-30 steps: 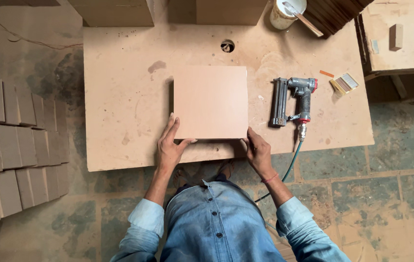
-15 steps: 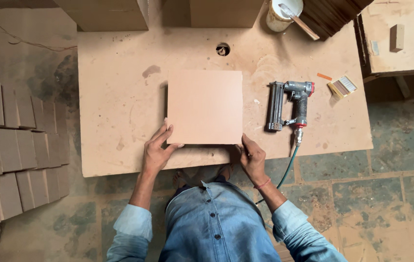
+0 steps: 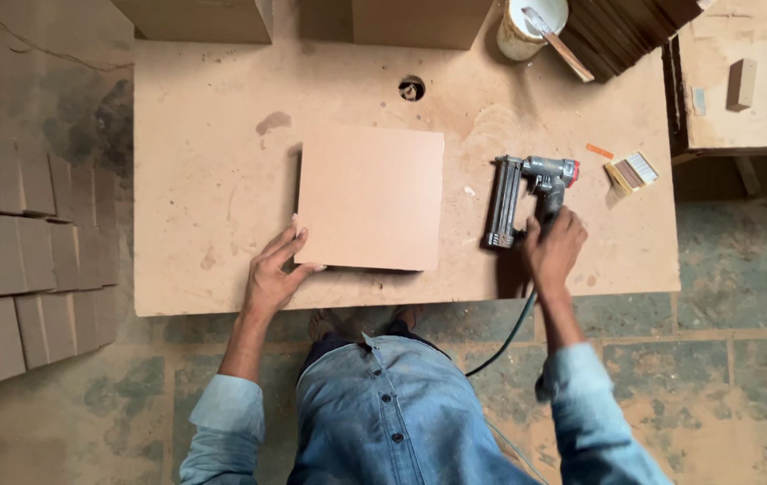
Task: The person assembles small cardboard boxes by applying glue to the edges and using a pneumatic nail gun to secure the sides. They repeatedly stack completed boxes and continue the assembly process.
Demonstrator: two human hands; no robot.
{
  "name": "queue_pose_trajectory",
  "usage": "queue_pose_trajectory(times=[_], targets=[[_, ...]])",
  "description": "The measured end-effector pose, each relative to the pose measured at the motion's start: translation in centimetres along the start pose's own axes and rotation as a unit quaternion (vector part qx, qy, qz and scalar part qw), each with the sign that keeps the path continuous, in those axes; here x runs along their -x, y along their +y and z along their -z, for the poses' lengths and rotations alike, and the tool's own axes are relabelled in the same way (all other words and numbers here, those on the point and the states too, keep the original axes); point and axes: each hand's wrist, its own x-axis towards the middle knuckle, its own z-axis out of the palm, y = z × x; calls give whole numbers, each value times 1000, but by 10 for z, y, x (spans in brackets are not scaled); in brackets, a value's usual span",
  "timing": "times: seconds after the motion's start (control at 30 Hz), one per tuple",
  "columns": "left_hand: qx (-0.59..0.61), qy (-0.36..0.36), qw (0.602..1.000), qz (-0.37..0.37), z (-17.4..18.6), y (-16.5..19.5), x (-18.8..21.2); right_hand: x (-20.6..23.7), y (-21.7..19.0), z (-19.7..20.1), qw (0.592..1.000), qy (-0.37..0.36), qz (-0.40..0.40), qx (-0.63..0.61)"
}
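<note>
— Any containers about?

— One: a white pot at the far edge of the surface, with a flat stick leaning out of it. What it holds I cannot tell.

— And the materials?

— The surface is a dusty, stained fibreboard sheet with a round hole. A smooth square board lies flat near its middle. The left hand rests with spread fingers on the board's near left corner. The right hand is closed round the handle of a grey metal nail gun, which lies just right of the board, its hose trailing off the near edge. Small strips of nails lie further right.
</note>
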Motion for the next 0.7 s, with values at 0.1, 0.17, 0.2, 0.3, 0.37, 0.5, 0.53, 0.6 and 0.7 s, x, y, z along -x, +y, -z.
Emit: queue_pose_trajectory(times=[0.1, 0.17, 0.2, 0.3, 0.37, 0.5, 0.53, 0.6, 0.7], targets=[[-10, 9, 1000, -18, -1, -2, 0, -26, 10, -13, 985, -89, -139, -42], [-7, 14, 999, -27, 0, -2, 2, -36, 7, -10, 956, -131, -228, -128], [-4, 16, 999, -32, 0, -2, 3, -38, 5, -6, 930, -149, -274, -195], [0, 22, 999, -32, 2, -3, 5, -26, -1, 13, 807, -214, -375, -404], [9, 11, 999, -51, 2, -5, 3, -9, -11, 44, 740, -224, -410, -483], [15, 20, 996, -80, 3, -11, 5, 24, -62, 102, 747, -264, -441, -421], [16, 22, 996, -91, 4, -12, 6, 33, -77, 117, 760, -273, -453, -377], [29, 18, 995, -93, 4, -16, 8, 52, -105, 144, 748, -290, -463, -375], [30, 18, 993, -108, 5, -21, 9, 78, -145, 154, 752, -293, -459, -371]])
